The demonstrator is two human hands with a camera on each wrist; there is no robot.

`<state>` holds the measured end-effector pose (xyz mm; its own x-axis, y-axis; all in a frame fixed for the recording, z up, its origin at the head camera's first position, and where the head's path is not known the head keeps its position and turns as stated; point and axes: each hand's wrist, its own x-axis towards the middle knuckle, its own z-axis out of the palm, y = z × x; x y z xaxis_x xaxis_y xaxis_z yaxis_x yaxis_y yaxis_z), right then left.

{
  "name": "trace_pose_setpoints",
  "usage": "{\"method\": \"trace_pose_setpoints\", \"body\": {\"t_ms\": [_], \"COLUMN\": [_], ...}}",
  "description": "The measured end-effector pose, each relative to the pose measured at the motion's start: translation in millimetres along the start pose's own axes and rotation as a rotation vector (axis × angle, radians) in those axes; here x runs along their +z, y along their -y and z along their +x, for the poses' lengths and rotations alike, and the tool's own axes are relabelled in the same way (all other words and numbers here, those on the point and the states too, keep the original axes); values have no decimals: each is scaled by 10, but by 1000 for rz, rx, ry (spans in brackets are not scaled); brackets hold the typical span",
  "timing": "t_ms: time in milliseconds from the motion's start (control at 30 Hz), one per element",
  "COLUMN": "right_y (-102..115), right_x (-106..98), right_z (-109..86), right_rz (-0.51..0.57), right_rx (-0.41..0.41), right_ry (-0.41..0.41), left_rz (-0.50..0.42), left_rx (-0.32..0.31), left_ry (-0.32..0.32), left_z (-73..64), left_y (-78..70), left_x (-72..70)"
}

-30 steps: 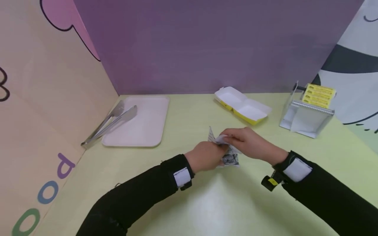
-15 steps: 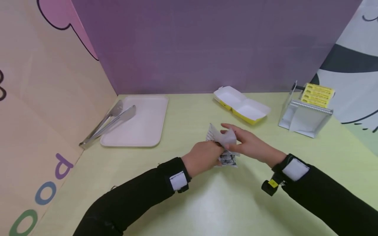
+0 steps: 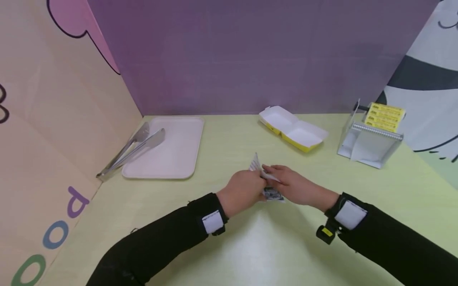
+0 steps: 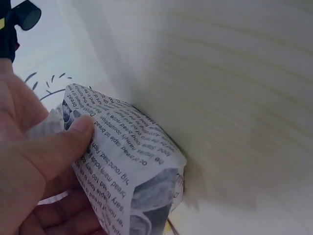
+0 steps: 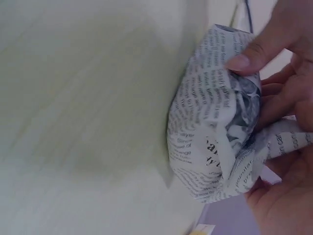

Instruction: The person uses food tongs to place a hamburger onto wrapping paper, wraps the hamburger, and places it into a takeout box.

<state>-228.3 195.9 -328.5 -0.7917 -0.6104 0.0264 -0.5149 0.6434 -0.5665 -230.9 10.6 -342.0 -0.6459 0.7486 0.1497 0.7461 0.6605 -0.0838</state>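
Newsprint-patterned paper (image 4: 120, 152), folded into a loose parcel, sits between my two hands, and I expect it to handle as something light, crisp-skinned and easily creased. My left grip (image 3: 243, 190) is curled round its near left side, with the thumb (image 4: 80, 129) lying on the printed face and fingers bent behind it. My right grip (image 3: 295, 186) meets it from the other side, pinching the loose upper flap between fingertips and thumb. Whatever the wrapper covers is hidden from me, so I cannot tell how firm or heavy the core is; the bulging, faceted shape makes me suspect a soft filling that would squash under hard pressure. The sheet looks dry and not slippery, so a gentle hold should be enough. I judge the best hold to be broad, round the fuller body below my right fingers, since the thin flap alone would tear or spring open. Under my grip lies the tabletop (image 3: 247, 254); I cannot tell whether the parcel's underside touches it. Beyond my right grip stands the open yellow-and-white box (image 3: 295, 143), and well off beyond my left grip is the pale tray (image 3: 179, 155), with metal tongs (image 3: 155, 139) across it.
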Motion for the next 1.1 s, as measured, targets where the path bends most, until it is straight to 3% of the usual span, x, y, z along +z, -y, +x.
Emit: {"method": "trace_pose_setpoints", "body": {"t_ms": [100, 233, 333, 467, 567, 700, 800, 900, 1100], "right_y": [15, 77, 135, 216, 292, 369, 388, 376, 324], "right_x": [39, 80, 122, 174, 202, 223, 223, 215, 222], "right_z": [-52, -36, 7, 53, 75, 88, 95, 107, 131], "right_rz": [-116, -375, -617, -829, -889, -946, -979, -979, -903], "right_rx": [-34, -87, -127, -122, -86, -75, -96, -105, -82], "right_ry": [46, 65, 50, 64, 107, 140, 141, 125, 108], "left_rz": [-147, -487, -697, -833, -847, -775, -764, -897, -1323], "left_rx": [25, 16, -150, -398, -464, -463, -468, -498, -621], "left_ry": [40, 118, 109, 84, 132, 202, 222, 208, 184], "left_z": [-8, -14, 34, 151, 268, 419, 456, 415, 256], "left_y": [85, 357, 580, 742, 745, 656, 595, 578, 638], "left_x": [-55, -135, -140, -88, -38, 37, 50, 22, 105]}}
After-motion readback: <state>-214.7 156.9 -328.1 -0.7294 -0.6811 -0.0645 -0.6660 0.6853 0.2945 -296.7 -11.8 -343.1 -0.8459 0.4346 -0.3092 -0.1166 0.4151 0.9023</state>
